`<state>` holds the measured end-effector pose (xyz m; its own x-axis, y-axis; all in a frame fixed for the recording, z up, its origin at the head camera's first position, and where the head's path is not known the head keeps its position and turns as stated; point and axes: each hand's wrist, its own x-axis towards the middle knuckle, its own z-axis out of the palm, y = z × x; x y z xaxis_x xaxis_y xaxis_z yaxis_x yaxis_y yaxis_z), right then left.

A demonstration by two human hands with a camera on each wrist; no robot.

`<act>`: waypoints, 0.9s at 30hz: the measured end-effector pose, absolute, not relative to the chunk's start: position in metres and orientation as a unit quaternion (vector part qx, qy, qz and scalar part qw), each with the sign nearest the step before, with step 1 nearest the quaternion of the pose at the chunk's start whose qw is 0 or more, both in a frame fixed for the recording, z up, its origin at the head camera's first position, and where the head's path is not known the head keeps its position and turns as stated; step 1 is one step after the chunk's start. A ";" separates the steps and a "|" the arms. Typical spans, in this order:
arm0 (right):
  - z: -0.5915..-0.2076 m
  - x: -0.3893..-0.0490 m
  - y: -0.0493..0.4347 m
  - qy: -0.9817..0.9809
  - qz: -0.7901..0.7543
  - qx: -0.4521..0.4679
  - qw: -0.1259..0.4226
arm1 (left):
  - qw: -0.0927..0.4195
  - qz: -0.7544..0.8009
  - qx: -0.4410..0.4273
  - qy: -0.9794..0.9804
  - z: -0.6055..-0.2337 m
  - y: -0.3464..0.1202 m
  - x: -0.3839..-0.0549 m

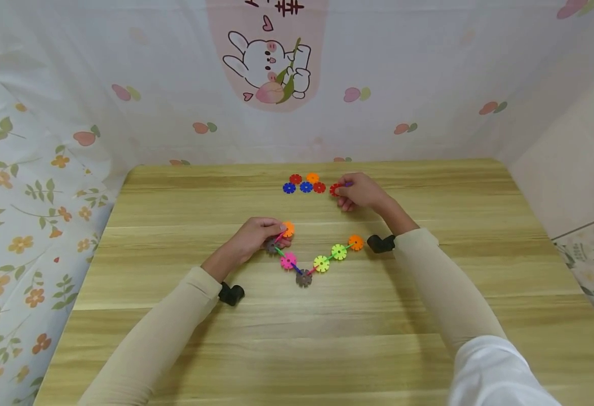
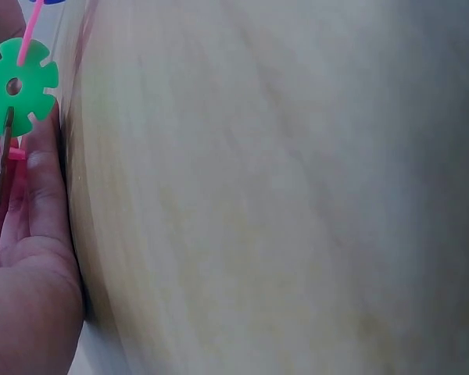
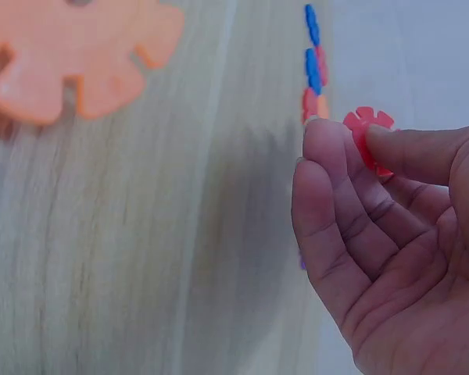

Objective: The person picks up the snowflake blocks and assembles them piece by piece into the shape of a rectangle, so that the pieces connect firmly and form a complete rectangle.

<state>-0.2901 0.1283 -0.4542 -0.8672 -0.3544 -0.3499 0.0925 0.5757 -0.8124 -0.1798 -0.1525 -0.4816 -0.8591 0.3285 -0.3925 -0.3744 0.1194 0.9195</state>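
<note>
A V-shaped chain of interlocking snowflake discs lies on the table, flat discs linked by edge-on ones. My left hand (image 1: 256,238) pinches its upper left end, thumb on an orange disc (image 1: 289,228). From there it runs past a pink disc (image 1: 288,260) to a brown disc (image 1: 304,278) at the bottom, then up through yellow-green discs (image 1: 321,263) to another orange disc (image 1: 355,242). A green disc (image 2: 33,86) of the chain shows beside the left palm. Farther back, my right hand (image 1: 362,192) pinches a red disc (image 3: 361,141) between thumb and forefinger.
Loose discs lie grouped near the table's back edge, among them a blue disc (image 1: 289,188) and an orange disc (image 1: 313,177). A purple disc (image 1: 348,184) is partly hidden by the right hand. Behind the wooden table (image 1: 297,349) hangs a printed cloth (image 1: 378,67).
</note>
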 end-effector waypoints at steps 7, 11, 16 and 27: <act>-0.445 -0.277 0.126 0.863 -0.444 -0.101 0.220 | 0.265 0.661 -0.010 0.702 -0.482 -0.153 -0.180; -0.441 -0.270 0.123 0.869 -0.430 -0.115 0.216 | 0.266 0.662 -0.013 0.701 -0.482 -0.152 -0.180; -0.439 -0.262 0.117 0.867 -0.430 -0.135 0.212 | 0.267 0.662 -0.011 0.700 -0.483 -0.152 -0.181; -0.444 -0.251 0.104 0.858 -0.429 -0.172 0.222 | 0.261 0.661 -0.013 0.703 -0.480 -0.151 -0.180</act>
<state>-0.2505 0.1039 -0.4444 -0.8419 -0.4865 -0.2336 -0.1052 0.5726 -0.8131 -0.1798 -0.1512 -0.4798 -0.8639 0.3270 -0.3832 -0.3624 0.1249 0.9236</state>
